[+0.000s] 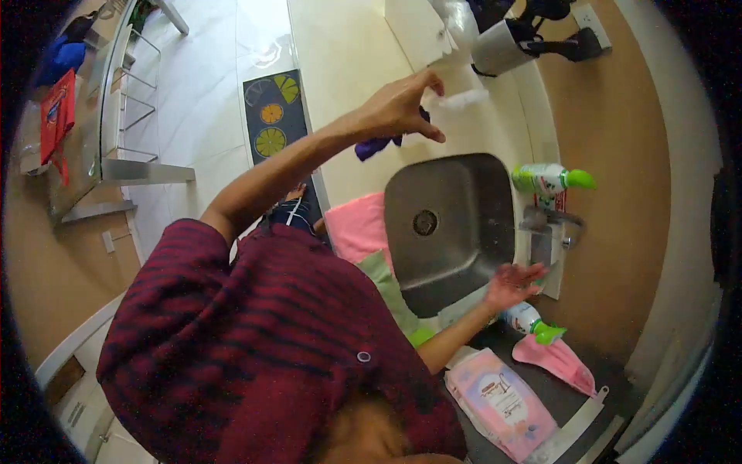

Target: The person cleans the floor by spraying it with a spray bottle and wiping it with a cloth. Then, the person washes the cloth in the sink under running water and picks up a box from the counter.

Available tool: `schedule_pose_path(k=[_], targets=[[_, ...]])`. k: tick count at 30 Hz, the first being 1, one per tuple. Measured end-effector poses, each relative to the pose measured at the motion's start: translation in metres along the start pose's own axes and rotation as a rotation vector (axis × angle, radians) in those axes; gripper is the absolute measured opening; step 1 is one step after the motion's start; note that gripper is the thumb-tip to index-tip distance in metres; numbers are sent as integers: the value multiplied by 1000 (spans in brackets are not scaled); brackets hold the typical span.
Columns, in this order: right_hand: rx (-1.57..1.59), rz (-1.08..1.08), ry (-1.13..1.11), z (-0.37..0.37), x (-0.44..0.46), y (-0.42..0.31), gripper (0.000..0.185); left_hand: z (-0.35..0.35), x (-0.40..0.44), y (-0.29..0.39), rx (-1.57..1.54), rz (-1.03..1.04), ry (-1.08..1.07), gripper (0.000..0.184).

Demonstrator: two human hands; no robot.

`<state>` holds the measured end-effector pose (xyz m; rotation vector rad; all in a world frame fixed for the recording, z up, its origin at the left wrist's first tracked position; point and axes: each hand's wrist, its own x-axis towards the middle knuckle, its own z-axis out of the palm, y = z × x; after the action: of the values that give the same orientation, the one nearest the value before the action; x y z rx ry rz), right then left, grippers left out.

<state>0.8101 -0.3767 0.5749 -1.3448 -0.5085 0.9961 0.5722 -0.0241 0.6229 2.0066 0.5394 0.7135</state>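
My left hand (406,104) is raised above the counter beyond the sink, its thumb and fingers curved apart. Part of a dark purple cloth (376,148) shows under that wrist, and a dark bit of it appears between thumb and fingers. Just past the fingertips is a blurred whitish thing (466,99) that I cannot make out. My right hand (516,286) has its fingers spread at the sink's near-right corner, close to the faucet (550,220). A bottle with a green top (524,319) stands beside it. The metal sink (452,288) lies between both hands.
Pink (359,228) and green cloths (386,290) hang over the counter's front edge. A wipes pack (501,402) and pink pouch-like item (555,362) lie near me. Another green-topped bottle (541,179) and a utensil holder (502,50) stand along the wall.
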Motion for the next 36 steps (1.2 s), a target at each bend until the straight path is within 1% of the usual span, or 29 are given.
schedule_pose_path(k=[1, 2, 5, 6, 7, 8, 9, 10, 11, 12, 13, 14, 15, 16, 18, 20, 21, 23, 24, 25, 26, 28, 29, 32, 33, 34, 36], targets=[[41, 54, 20, -2, 5, 39, 48, -5, -2, -4, -49, -22, 40, 61], [82, 110, 46, 6, 6, 62, 47, -7, -5, -12, -103, -45, 73, 58], [-142, 158, 330, 70, 18, 56, 45, -4, 9, -53, -391, -236, 10, 55], [-211, 158, 412, 103, 36, 46, 45, -2, 16, -65, -306, -212, 30, 50], [-279, 176, 510, 136, 42, 37, 44, -1, 26, -80, -369, -260, -27, 55], [-391, 92, 352, 174, 44, 18, 45, 1, 33, -95, -434, -312, -93, 60], [-497, -12, 187, 214, 54, -4, 46, 6, 41, -111, -178, -287, -89, 67], [-562, -58, 104, 254, 60, -16, 48, 5, 50, -121, 77, -254, -75, 73], [-626, -103, 23, 295, 67, -21, 50, -12, 56, -122, 190, -245, -113, 84], [-428, -151, -34, 334, 81, -21, 55, -32, 62, -116, 227, -225, -19, 73], [-231, -191, -88, 366, 101, -19, 62, -43, 73, -131, 191, -165, 125, 68], [-249, -243, 50, 380, 131, -6, 67, -52, 88, -150, 153, -105, 272, 64], [-269, -290, 186, 385, 165, 20, 73, -63, 107, -166, 154, -64, 373, 57], [-293, -327, 323, 387, 193, 40, 79, -70, 126, -186, 143, -52, 407, 63], [-220, -198, 662, 381, 244, 48, 85, -77, 159, -222, 134, -61, 347, 76], [-278, -208, 747, 358, 279, 56, 79, -74, 187, -258, 56, -82, 183, 82], [-270, -293, 714, 346, 294, 62, 73, -75, 194, -267, 16, -94, 103, 86], [-253, -453, 655, 333, 314, 69, 62, -91, 202, -257, -337, -309, -160, 86], [-263, -403, 691, 332, 316, 71, 56, -95, 201, -248, -515, -420, -301, 86], [-273, -356, 730, 334, 317, 67, 50, -93, 201, -248, -481, -344, -210, 71], [-282, -309, 767, 338, 316, 62, 44, -94, 204, -249, -453, -377, -255, 65], [-189, -327, 778, 344, 316, 62, 39, -99, 208, -250, -391, -440, -343, 55], [-144, -337, 782, 345, 315, 62, 36, -99, 204, -249, -375, -424, -315, 42], [-167, -294, 743, 348, 308, 64, 35, -121, 191, -230, -420, -341, -342, 42], [-194, -284, 731, 347, 308, 65, 34, -115, 192, -245, -401, -376, -315, 39], [-148, -341, 719, 347, 305, 67, 34, -119, 183, -241, -489, -364, -268, 40], [-51, -467, 686, 348, 305, 67, 34, -132, 178, -258, -423, -116, -443, 44]])
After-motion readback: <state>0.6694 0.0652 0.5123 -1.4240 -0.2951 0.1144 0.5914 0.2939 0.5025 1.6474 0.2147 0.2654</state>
